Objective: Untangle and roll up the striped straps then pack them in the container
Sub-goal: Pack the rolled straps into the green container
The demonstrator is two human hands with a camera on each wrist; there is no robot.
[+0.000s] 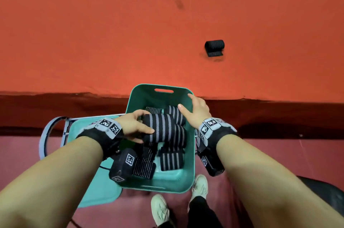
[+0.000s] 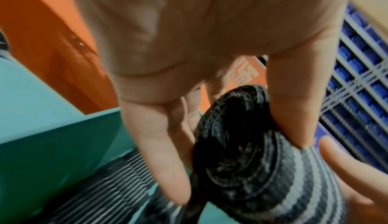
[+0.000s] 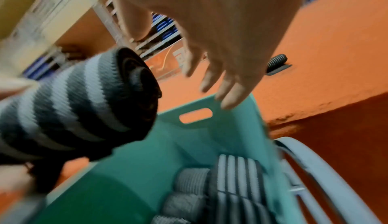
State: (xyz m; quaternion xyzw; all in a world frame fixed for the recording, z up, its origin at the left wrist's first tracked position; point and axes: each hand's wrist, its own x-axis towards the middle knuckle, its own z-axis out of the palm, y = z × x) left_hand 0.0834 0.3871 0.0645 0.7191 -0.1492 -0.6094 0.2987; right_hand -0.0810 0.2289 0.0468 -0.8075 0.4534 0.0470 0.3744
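Your left hand (image 1: 136, 125) grips black-and-grey striped rolled strap (image 1: 162, 128) over teal plastic container (image 1: 186, 181), frame centre. Your right hand (image 1: 195, 111) wide, fingers relaxed. No readable writing.

The right hand (image 3: 212, 33) reaches down from the top of the frame, fingers (image 3: 231, 93) spread and loosely straight, their tips just above the far rim of the teal plastic container (image 3: 189, 138), near its oval handle slot (image 3: 196, 115). They hold nothing. At the left, a blurred rolled strap (image 3: 84, 104) with black and pale grey stripes is held above the container, its dark spiral end facing right. At lower centre, more striped rolls (image 3: 237, 177) lie packed inside the container. Another small roll (image 3: 277, 61) sits on the orange surface (image 3: 327, 58) at right, well apart. A pale grey curved bar (image 3: 327, 177) arcs along the lower right.
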